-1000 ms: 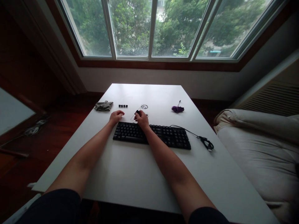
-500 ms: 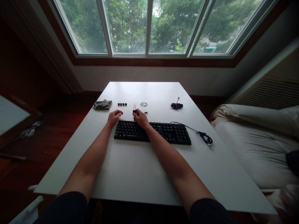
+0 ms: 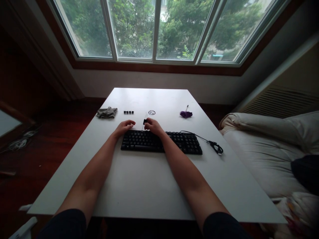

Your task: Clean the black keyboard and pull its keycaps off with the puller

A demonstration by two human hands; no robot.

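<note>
A black keyboard [image 3: 174, 142] lies across the middle of a white table [image 3: 147, 186]. My right hand [image 3: 153, 126] hovers over the keyboard's far edge, fingers pinched on a thin wire keycap puller [image 3: 145, 119] with a small black piece at its tip. My left hand [image 3: 124, 127] rests at the keyboard's far left corner, fingers loosely curled and holding nothing I can see. A short row of loose black keycaps [image 3: 128, 112] sits on the table beyond my left hand.
A crumpled grey cloth [image 3: 107, 112] lies at the far left, a small round ring [image 3: 151, 112] near the puller, a purple brush [image 3: 185, 113] at the far right. The keyboard's cable [image 3: 214, 146] coils to the right. A cushioned seat [image 3: 269, 146] flanks the table.
My right hand has swung the puller from a slant to nearly upright and shifted slightly left. My left hand has slid a little toward the right hand. The camera view has tilted slightly.
</note>
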